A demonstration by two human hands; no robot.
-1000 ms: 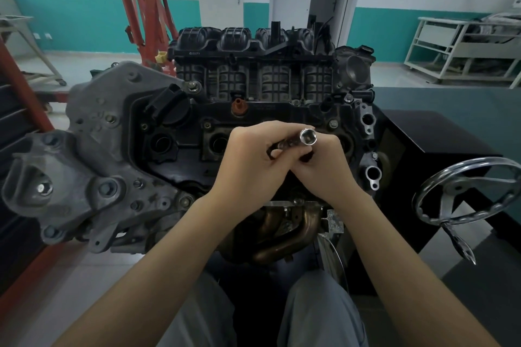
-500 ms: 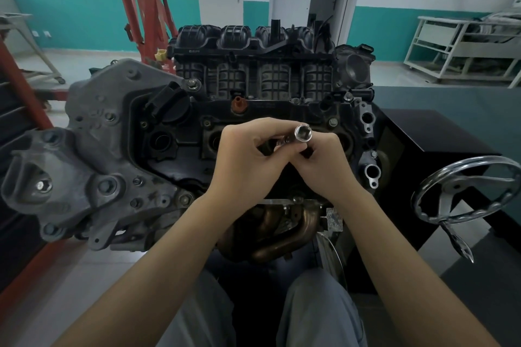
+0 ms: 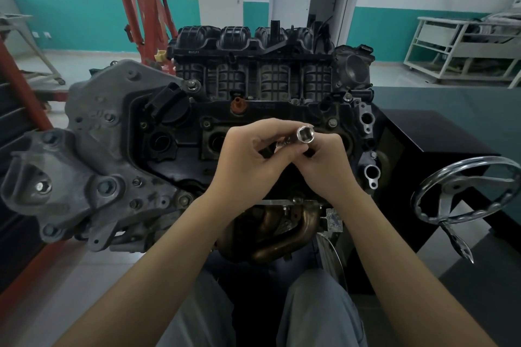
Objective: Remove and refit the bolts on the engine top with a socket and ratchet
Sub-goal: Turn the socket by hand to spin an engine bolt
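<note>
**Trainee:** What step does this view show, and how do I do it well?

**Instructor:** By my reading you are readying the tool, not yet driving a bolt. You hold the socket (image 3: 306, 136) in front of the engine top (image 3: 270, 121), its open square end turned up toward you. Before you lower it, check that it is pushed fully home on whatever carries it; the joint is hidden behind your fingers, so I cannot tell whether a ratchet is attached. Then pick one bolt, for instance the bolt (image 3: 332, 122) at about one o'clock from the socket, and bring the tool down square to the head so that it does not slip.

**Trainee:** How do my hands stand?

**Instructor:** Your left hand (image 3: 248, 160) is curled, its fingertips pinching the shank just below the socket. Your right hand (image 3: 321, 166) is also curled and pinches the socket from the five o'clock side. Both hands meet at the tool, clear of the engine.

**Trainee:** And the other bolts?

**Instructor:** A second bolt (image 3: 192, 84) sits seated at ten o'clock, well apart from the hands.
</note>
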